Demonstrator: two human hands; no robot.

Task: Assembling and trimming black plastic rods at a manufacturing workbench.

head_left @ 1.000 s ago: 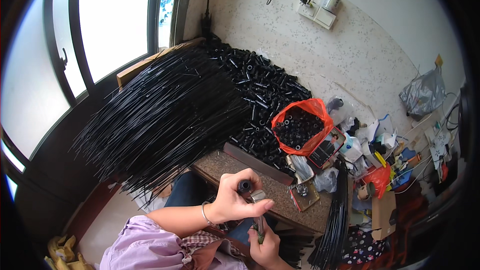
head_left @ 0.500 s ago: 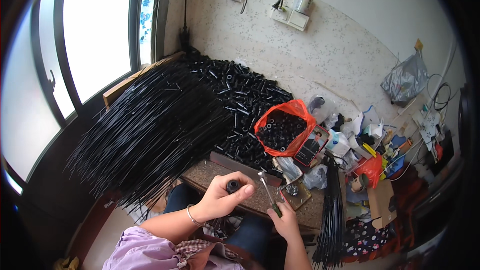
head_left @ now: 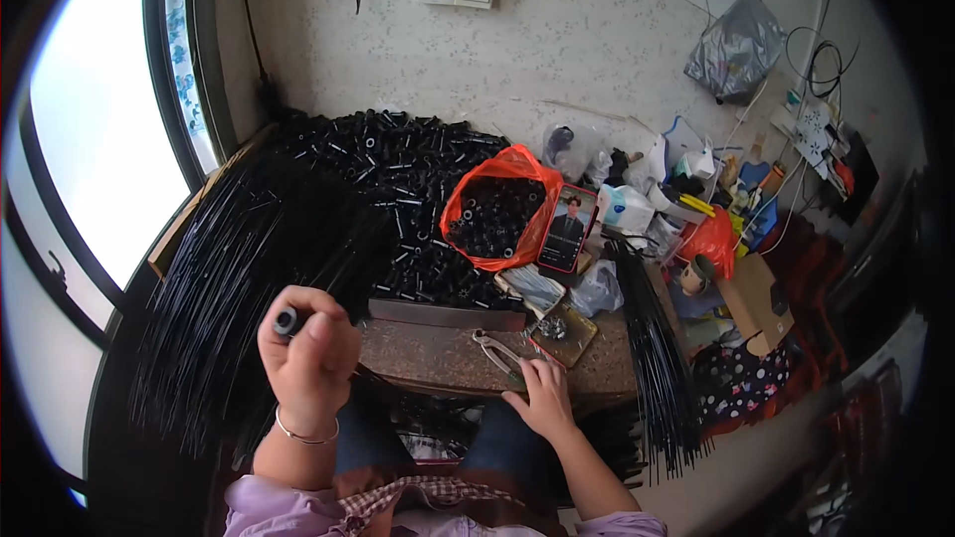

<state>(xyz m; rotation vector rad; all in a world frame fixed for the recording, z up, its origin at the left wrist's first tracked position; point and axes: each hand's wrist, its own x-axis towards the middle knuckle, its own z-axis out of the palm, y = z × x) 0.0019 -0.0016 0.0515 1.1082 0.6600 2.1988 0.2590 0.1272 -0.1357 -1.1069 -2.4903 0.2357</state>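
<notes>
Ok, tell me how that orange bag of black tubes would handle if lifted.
The orange bag looks thin and crumpled, so it would likely sag. Packed with black tubes, it is probably heavy for its size. Its mouth gapes open, so pieces may spill.

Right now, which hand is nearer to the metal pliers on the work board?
The right hand. Its fingers touch the handles of the pliers on the work board. The left hand is raised off to the left, holding a small black tube.
</notes>
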